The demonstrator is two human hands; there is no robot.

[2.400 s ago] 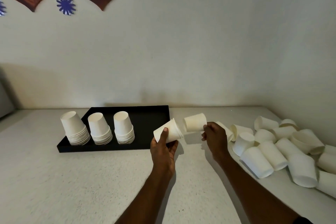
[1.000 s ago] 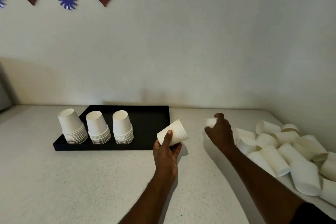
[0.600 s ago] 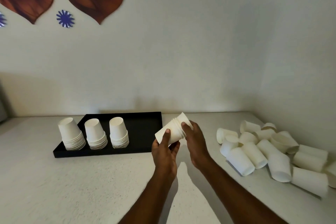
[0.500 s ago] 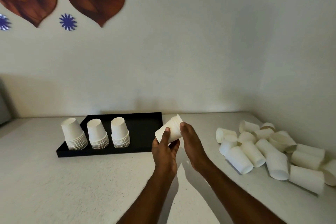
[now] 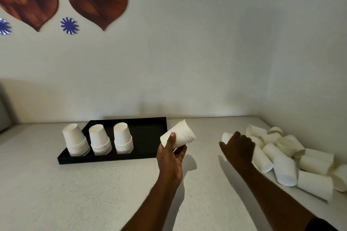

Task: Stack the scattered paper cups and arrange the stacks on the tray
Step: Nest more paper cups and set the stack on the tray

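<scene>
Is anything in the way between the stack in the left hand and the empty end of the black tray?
Nothing visible. The held stack in the left hand hovers right of the tray, whose right part is bare; the three finished stacks stand toward its left.

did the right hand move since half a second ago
Yes: the right hand went right, away from the tray, and now reaches the loose cups.

Tray (image 5: 148,135): black, rectangular, with a low rim, lying flat.
Tray stacks (image 5: 99,140): three white stacks, bottoms up, in one row near the front edge of the tray.
Held stack (image 5: 181,134): nested white cups, tilted, rims pointing up and right, gripped by the left hand (image 5: 170,157) just right of the tray.
Loose cups (image 5: 281,157): white, mostly on their sides, heaped far to the right.
</scene>
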